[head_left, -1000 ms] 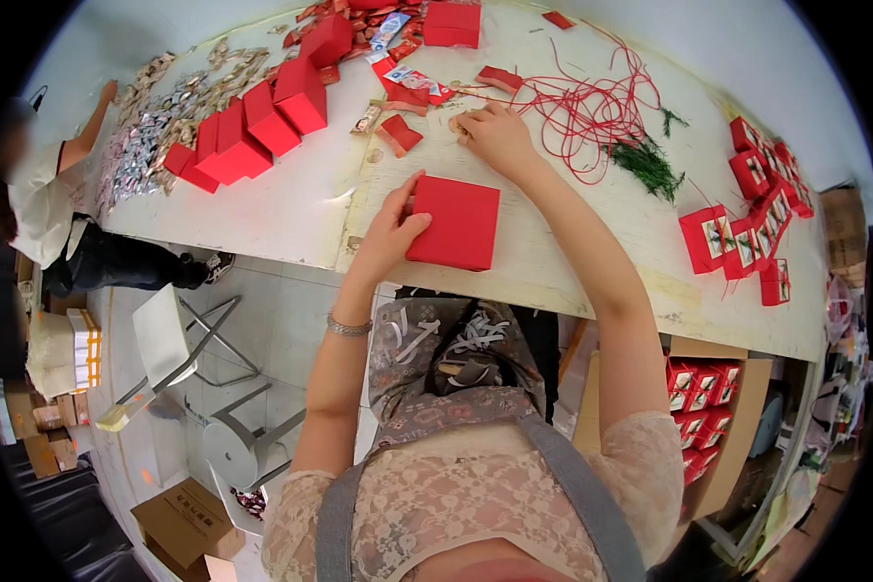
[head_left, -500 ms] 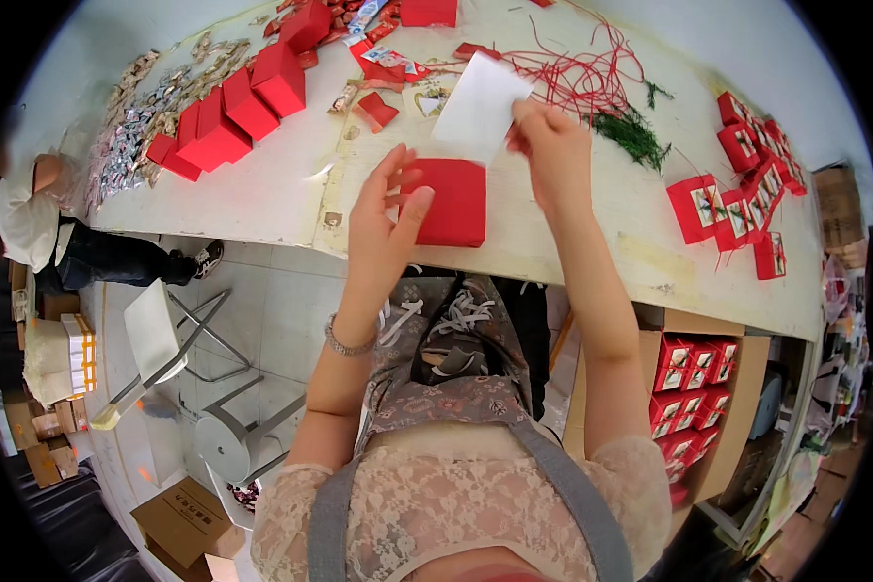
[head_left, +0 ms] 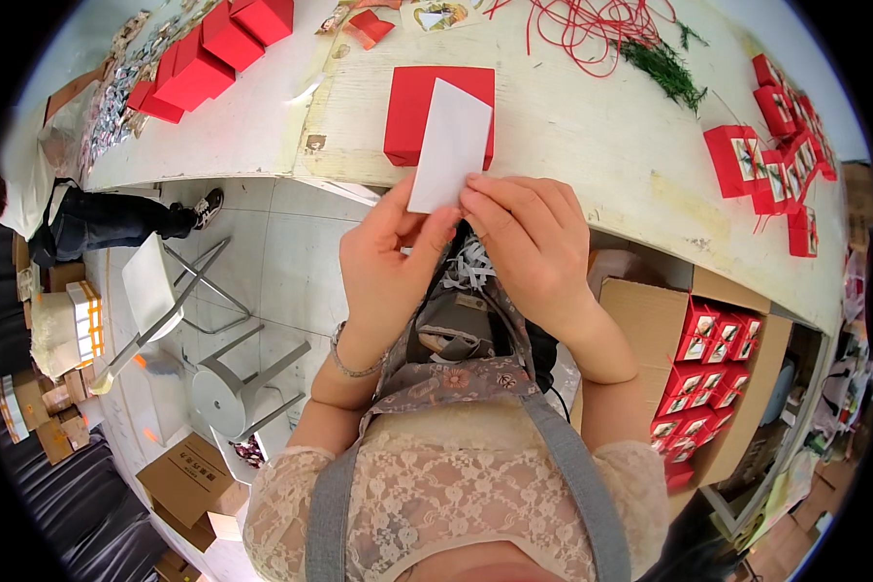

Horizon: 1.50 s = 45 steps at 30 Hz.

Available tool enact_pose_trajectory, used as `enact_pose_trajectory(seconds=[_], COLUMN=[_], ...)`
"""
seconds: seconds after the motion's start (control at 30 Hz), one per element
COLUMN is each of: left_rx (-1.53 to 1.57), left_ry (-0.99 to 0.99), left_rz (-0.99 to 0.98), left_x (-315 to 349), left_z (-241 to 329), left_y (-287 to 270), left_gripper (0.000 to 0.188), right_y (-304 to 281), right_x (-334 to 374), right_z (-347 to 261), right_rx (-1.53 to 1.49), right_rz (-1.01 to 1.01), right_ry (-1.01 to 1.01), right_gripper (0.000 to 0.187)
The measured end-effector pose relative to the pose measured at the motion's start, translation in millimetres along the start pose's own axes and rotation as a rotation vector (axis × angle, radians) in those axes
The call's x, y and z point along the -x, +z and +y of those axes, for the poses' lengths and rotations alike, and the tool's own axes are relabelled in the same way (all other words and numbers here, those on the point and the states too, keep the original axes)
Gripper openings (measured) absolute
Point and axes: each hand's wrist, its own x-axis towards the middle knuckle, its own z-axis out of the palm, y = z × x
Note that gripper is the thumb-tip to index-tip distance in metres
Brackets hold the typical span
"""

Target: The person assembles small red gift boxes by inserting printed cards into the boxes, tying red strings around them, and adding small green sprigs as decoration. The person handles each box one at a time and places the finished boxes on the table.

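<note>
A white rectangular sheet of paper or card [head_left: 452, 145] is held tilted in front of me, its near end pinched at both corners. My left hand [head_left: 395, 254] has the near left corner between thumb and fingers. On the near right corner, the fingertips of my right hand [head_left: 531, 250] are closed. Behind the sheet, a plain red box [head_left: 410, 109] rests close to the table's front edge, and the sheet hides part of its top.
Further red boxes [head_left: 197, 73] stand at the left beside small wrapped pieces. Red cord [head_left: 592, 27] and green sprigs [head_left: 658, 73] lie at the back. Decorated red boxes [head_left: 737, 160] sit at the right; a carton [head_left: 640, 339] below holds more. Another person [head_left: 97, 228] is at far left.
My right hand has brought the white sheet down toward me, and my left hand has left the red box's side and now grips the sheet too. The view has shifted nearer the table edge.
</note>
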Motion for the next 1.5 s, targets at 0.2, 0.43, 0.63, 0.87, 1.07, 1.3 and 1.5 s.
enact_pose_trajectory(seconds=[0.2, 0.43, 0.63, 0.87, 1.07, 1.3, 1.5], left_rx=[-0.210, 0.061, -0.250, -0.147, -0.116, -0.965, -1.060], left_ry=[0.169, 0.055, 0.162, 0.135, 0.128, 0.651, 0.998], left_rz=[-0.016, 0.055, -0.027, -0.038, 0.226, 0.461, 0.159], left_x=[13, 16, 16, 15, -1, -31, -46], left_z=[-5, -2, -4, -6, -15, -4, -10], left_y=[-3, 4, -1, -3, -31, -61, -52], left_gripper=[0.039, 0.040, 0.040, 0.039, 0.039, 0.034, 0.034], right_y=[1, -4, -3, 4, -15, -15, -19], right_x=[7, 11, 9, 10, 16, 84, -29], right_z=[-9, -12, -12, -7, 4, 6, 30], right_rx=[-0.028, -0.213, -0.100, -0.314, -0.903, -0.129, -0.712], right_rz=[0.038, 0.076, 0.063, 0.065, 0.563, -0.815, -0.320], right_ry=[0.026, 0.216, 0.124, 0.378, 0.999, 0.321, 1.147], right_gripper=[0.030, 0.027, 0.025, 0.021, 0.008, 0.021, 0.023])
